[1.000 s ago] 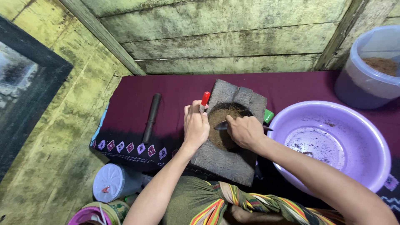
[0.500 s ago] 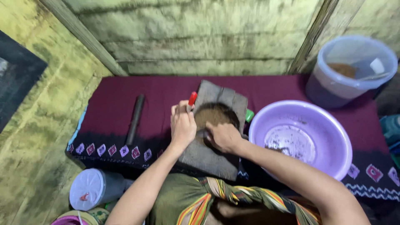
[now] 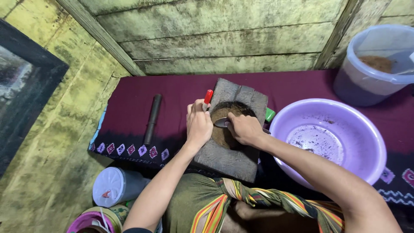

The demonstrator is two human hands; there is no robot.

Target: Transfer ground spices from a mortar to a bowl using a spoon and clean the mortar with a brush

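two hands are seen at the centre of the frame over a grey stone mortar slab [image 3: 233, 157], whose round hollow is filled with brown ground paste [image 3: 224, 133]. the left hand [image 3: 198, 125] is laid on the slab's left edge, its fingers curled round a red-capped object [image 3: 208, 96] that sticks up toward the top. the right hand [image 3: 246, 128] is closed on a metal spoon [image 3: 221, 123], whose bowl is pressed into the paste. a dark pestle [image 3: 152, 118] is left lying on the maroon patterned cloth [image 3: 129, 103], well apart at centre left. a lilac plastic basin [image 3: 375, 142] is set just beside the slab at right, and a pale bucket [image 3: 366, 84] holding brown matter is placed at upper right. a white lidded jar [image 3: 113, 186] is seen at lower left.
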